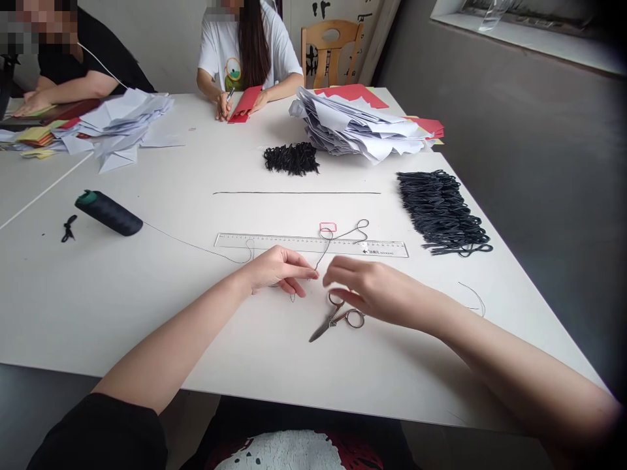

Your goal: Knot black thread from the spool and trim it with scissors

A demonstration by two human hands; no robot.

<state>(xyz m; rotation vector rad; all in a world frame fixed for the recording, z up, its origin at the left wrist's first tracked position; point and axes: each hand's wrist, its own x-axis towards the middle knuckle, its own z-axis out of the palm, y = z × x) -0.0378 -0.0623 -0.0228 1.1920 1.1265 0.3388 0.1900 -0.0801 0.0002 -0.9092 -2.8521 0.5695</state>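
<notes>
Between thumb and fingertips, my left hand (284, 271) pinches a thin dark thread (323, 254), which loops away over a clear ruler (294, 245). From a black thread spool (110, 212) lying on its side at the left, more thread runs toward this hand. My right hand (365, 284) is close by, fingers curved and apart, with no thread visible in it; slight blur softens its fingertips. Under and beside it lie metal scissors (333, 321), blades toward the lower left, part of one handle covered by the hand.
Bundled black looped cords (435, 212) lie at right, a smaller black bundle (291, 158) farther back. One straight cord (296, 193) stretches across the white table (161, 313). White papers (357, 127) are piled behind. Across the table, a person (249, 52) writes on a red envelope (246, 103); another person sits left.
</notes>
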